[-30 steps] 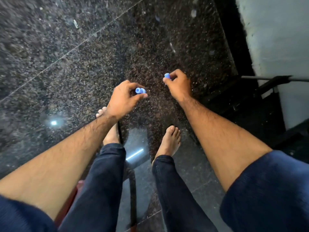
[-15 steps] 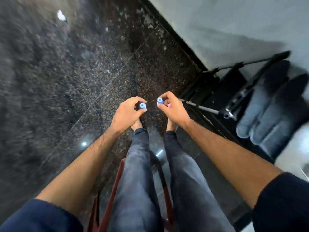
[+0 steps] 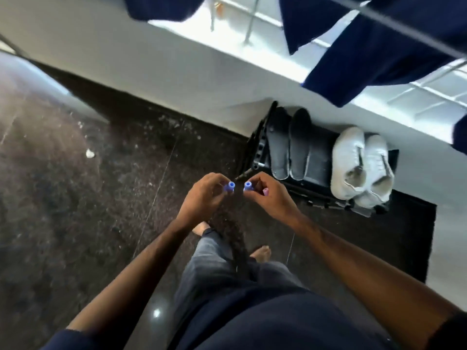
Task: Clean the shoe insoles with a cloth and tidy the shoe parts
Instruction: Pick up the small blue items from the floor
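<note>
Small blue plastic ring (image 3: pixel 230 186) is pinched in left hand (image 3: pixel 202 198) | matching blue ring (image 3: pixel 248 186) and a pink piece (image 3: pixel 265 191) are gripped in right hand (image 3: pixel 269 195) | two dark grey insoles (image 3: pixel 290 145) are propped on black shoe rack (image 3: pixel 257 147), ahead-right, long axes pointing away | right hand is judged nearer | white sneakers (image 3: pixel 361 162) are seen alongside.

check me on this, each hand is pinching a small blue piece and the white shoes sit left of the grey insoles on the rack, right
Not quite. In the head view the white shoes sit right of the grey insoles on the rack, not left. The rest holds: the left hand and right hand each pinch a small blue piece.
</note>
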Tool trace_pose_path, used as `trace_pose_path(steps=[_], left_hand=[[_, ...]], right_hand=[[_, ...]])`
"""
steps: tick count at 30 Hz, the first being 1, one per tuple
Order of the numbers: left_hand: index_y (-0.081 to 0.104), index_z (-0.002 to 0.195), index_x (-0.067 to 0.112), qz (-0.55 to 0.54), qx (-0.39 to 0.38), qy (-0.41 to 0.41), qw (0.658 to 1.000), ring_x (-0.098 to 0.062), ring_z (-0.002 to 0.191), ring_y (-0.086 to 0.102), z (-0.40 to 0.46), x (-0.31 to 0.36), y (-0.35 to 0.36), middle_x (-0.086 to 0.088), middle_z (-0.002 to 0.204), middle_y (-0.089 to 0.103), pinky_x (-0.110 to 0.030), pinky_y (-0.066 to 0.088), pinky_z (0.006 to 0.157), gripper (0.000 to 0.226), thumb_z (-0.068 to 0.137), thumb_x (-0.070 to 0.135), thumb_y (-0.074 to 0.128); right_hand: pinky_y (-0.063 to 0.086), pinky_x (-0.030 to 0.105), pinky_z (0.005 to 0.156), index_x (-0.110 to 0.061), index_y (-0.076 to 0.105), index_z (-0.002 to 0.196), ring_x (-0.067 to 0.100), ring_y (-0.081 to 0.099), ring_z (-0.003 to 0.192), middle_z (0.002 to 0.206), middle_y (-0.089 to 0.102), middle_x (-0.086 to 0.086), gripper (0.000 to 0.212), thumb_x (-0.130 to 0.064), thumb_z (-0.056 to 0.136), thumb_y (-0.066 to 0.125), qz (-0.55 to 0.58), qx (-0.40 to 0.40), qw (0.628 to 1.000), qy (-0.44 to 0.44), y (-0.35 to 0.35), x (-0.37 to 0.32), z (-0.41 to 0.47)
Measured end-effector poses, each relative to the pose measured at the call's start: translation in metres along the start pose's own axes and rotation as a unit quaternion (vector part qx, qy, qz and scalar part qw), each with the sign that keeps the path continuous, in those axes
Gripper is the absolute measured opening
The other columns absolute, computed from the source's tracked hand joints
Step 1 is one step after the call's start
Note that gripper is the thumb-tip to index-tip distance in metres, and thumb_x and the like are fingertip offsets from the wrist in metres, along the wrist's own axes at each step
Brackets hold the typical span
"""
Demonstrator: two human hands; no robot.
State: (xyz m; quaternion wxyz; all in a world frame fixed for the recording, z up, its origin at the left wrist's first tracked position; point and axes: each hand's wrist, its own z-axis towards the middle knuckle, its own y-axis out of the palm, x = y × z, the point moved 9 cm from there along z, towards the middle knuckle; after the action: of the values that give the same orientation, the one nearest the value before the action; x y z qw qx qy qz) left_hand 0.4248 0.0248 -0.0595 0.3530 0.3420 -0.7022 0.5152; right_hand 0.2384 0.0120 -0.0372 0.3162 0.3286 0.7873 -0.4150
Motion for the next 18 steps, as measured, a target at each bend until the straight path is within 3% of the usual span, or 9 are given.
trace_pose_path(steps=[3, 7, 11, 15, 18], left_hand=[[0.070, 0.095, 0.027, 0.043, -0.015, 0.071, 0.996, -0.001, 0.082, 0.061, 0.004, 0.050, 0.036, 0.011, 0.099, 0.061, -0.020, 0.052, 0.071, 0.010, 0.088, 0.029, 0.076], [0.070, 0.097, 0.026, 0.065, -0.069, 0.120, 0.988, -0.001, 0.084, 0.061, -0.002, 0.111, 0.102, 0.013, 0.097, 0.061, -0.017, 0.050, 0.073, 0.011, 0.088, 0.029, 0.076], [0.067, 0.092, 0.029, 0.085, -0.111, 0.149, 0.979, -0.001, 0.085, 0.062, -0.014, 0.171, 0.179, 0.013, 0.092, 0.062, -0.018, 0.048, 0.075, 0.006, 0.091, 0.031, 0.073], [0.067, 0.092, 0.029, 0.095, -0.177, 0.177, 0.963, -0.006, 0.081, 0.065, -0.028, 0.234, 0.266, 0.013, 0.091, 0.064, -0.025, 0.053, 0.074, 0.009, 0.092, 0.037, 0.071], [0.068, 0.092, 0.028, 0.108, -0.220, 0.188, 0.951, -0.004, 0.081, 0.066, -0.033, 0.279, 0.327, 0.013, 0.091, 0.065, -0.022, 0.052, 0.074, 0.011, 0.092, 0.039, 0.071]], right_hand=[[0.039, 0.015, 0.068, -0.025, 0.066, 0.094, -0.003, 0.053, 0.064, 0.070, 0.064, -0.015, 0.014, -0.032, 0.089, 0.076, 0.024, 0.038, 0.999, -0.009, -0.040, 0.020, -0.036], [0.039, 0.016, 0.067, -0.024, 0.066, 0.093, -0.003, 0.050, 0.063, 0.070, 0.063, -0.011, 0.017, -0.038, 0.090, 0.074, 0.074, 0.112, 0.991, -0.002, -0.101, 0.066, -0.092], [0.045, 0.025, 0.069, -0.025, 0.065, 0.092, 0.003, 0.053, 0.067, 0.076, 0.068, 0.002, 0.019, -0.041, 0.090, 0.075, 0.131, 0.194, 0.972, 0.025, -0.164, 0.135, -0.161], [0.050, 0.035, 0.074, -0.028, 0.064, 0.093, 0.007, 0.058, 0.072, 0.082, 0.071, 0.002, 0.021, -0.045, 0.088, 0.075, 0.164, 0.254, 0.952, 0.054, -0.215, 0.208, -0.231], [0.049, 0.030, 0.072, -0.031, 0.063, 0.091, 0.006, 0.062, 0.073, 0.083, 0.072, -0.001, 0.016, -0.043, 0.088, 0.074, 0.172, 0.292, 0.938, 0.074, -0.246, 0.250, -0.277]])
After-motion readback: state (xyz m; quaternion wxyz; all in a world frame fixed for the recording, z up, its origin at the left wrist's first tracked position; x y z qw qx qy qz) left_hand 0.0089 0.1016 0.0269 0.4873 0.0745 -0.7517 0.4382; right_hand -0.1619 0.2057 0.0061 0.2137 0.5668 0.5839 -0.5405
